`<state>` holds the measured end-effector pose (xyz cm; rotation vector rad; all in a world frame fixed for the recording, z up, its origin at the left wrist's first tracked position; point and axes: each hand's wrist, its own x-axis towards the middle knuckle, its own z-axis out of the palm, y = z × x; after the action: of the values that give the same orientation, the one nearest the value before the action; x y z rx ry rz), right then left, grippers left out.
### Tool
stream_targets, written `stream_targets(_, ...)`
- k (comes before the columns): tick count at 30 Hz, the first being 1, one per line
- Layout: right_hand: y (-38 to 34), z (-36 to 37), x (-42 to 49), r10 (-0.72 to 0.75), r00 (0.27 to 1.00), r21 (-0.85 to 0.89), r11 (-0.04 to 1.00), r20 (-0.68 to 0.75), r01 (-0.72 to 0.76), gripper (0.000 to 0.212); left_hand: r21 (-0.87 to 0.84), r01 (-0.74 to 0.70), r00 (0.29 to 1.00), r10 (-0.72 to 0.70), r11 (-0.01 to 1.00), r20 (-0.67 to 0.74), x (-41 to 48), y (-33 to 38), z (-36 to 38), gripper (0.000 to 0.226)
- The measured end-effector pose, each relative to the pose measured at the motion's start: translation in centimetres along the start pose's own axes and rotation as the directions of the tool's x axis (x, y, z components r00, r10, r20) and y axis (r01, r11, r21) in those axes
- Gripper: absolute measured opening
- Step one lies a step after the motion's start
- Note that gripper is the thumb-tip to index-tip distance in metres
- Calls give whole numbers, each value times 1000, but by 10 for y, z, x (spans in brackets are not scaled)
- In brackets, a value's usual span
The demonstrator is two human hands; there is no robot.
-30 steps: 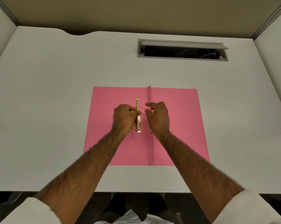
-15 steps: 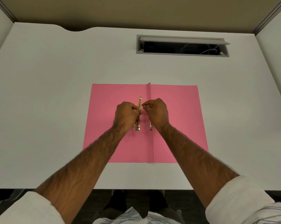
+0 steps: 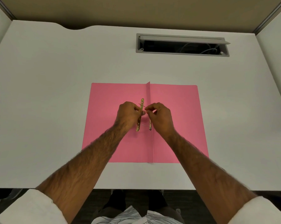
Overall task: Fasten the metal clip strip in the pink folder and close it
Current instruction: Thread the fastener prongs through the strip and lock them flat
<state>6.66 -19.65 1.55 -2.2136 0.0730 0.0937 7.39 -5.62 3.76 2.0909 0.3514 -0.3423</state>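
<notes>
A pink folder (image 3: 177,126) lies open and flat on the white desk, its spine fold running down the middle. Just left of the fold, my left hand (image 3: 128,115) grips a gold metal clip strip (image 3: 141,103), which stands lengthwise and tilts slightly. My right hand (image 3: 160,117) pinches a thin metal prong (image 3: 140,104) that passes through the strip's upper hole. A second thin metal piece (image 3: 150,126) lies along the fold, partly hidden under my right hand.
The white desk (image 3: 55,94) has a grey cable hatch (image 3: 181,44) standing open at the back right. Partition walls close in the desk at the back and both sides. The desk's front edge runs just below the folder.
My right hand has drawn closer to the left, bringing the thin prong through the strip's upper hole. The strip has tilted a little. The view has shifted slightly.
</notes>
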Motion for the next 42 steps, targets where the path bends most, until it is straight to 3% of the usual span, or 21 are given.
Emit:
stream_targets(4, 8, -9, -25, -12, 984, 105, 994, 176, -7, 18, 37, 6, 1000, -6, 999, 17, 2, -1, -3, 18)
stream_targets(9, 18, -10, -37, -16, 968, 151, 988, 251, -23, 20, 51, 15, 1000, -16, 999, 21, 5, 2, -2, 22)
stream_targets(14, 22, -6, -39, 26, 982, 183, 981, 185, -60, 21, 63, 7, 1000, -9, 998, 23, 5, 5, 0, 20)
stream_targets(22, 23, 0, -41, -49, 986, 82, 996, 159, 36, 23, 69, 4, 1000, -6, 998, 26, 5, 8, 4, 23)
stream_targets(34, 23, 0, -42, -46, 993, 116, 993, 110, 33, 20, 60, -1, 999, -1, 998, 34, -1, 9, 14, 18)
stream_targets(37, 26, -1, -45, -74, 997, 48, 996, 14, 73, 19, 59, 0, 1000, -2, 998, 29, -1, 9, 16, 16)
stream_targets(40, 30, -3, -45, 7, 998, 27, 1000, -70, -5, 15, 83, 3, 1000, -5, 997, 21, -3, 9, 21, 16)
stream_targets(42, 32, -2, -47, 61, 997, 59, 997, -54, -57, 14, 94, 8, 1000, -10, 996, 21, -6, 8, 25, 16)
